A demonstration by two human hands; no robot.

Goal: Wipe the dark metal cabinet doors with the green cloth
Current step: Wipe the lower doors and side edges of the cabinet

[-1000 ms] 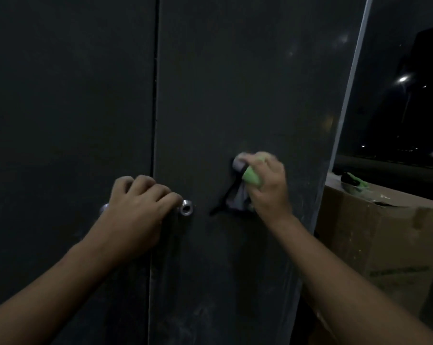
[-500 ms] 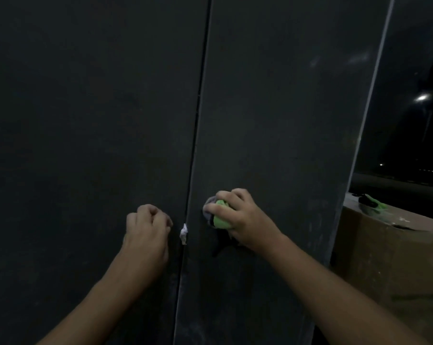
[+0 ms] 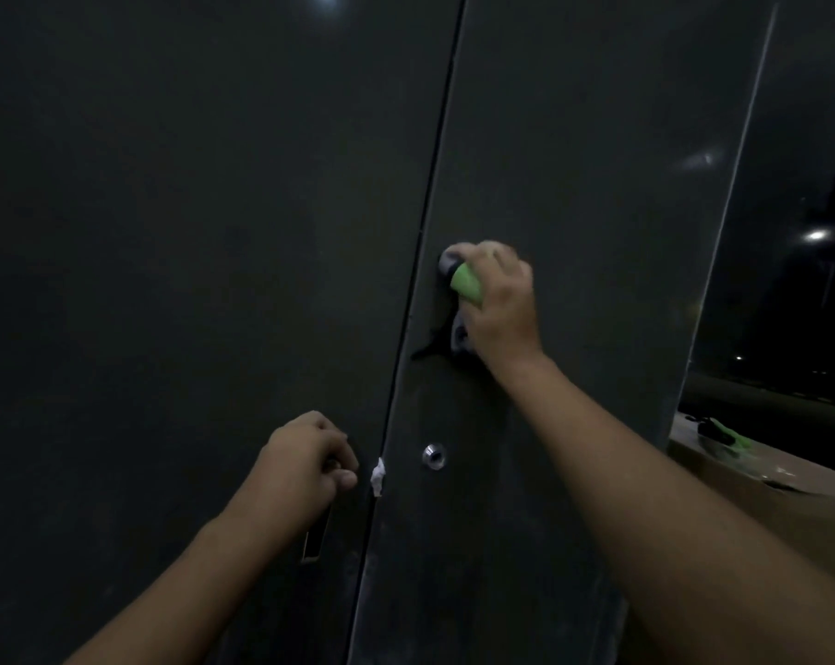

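Two tall dark metal cabinet doors fill the view, the left door (image 3: 190, 280) and the right door (image 3: 588, 184), split by a vertical seam. My right hand (image 3: 499, 300) grips the bunched green cloth (image 3: 465, 283) and presses it on the right door near the seam, above a small round silver lock (image 3: 433, 456). My left hand (image 3: 305, 460) is curled around the handle on the left door, just left of the seam; the handle (image 3: 315, 539) is mostly hidden under it. A scrap of white paper (image 3: 377, 476) sticks out of the seam.
A cardboard box (image 3: 765, 501) stands low at the right of the cabinet, with a green and dark object (image 3: 724, 436) lying on top. Behind it is a dark glass pane (image 3: 799, 232) with light reflections.
My right hand has slid the cloth upward along the right door, uncovering the silver lock. My left hand stays at the handle. The camera view has shifted.
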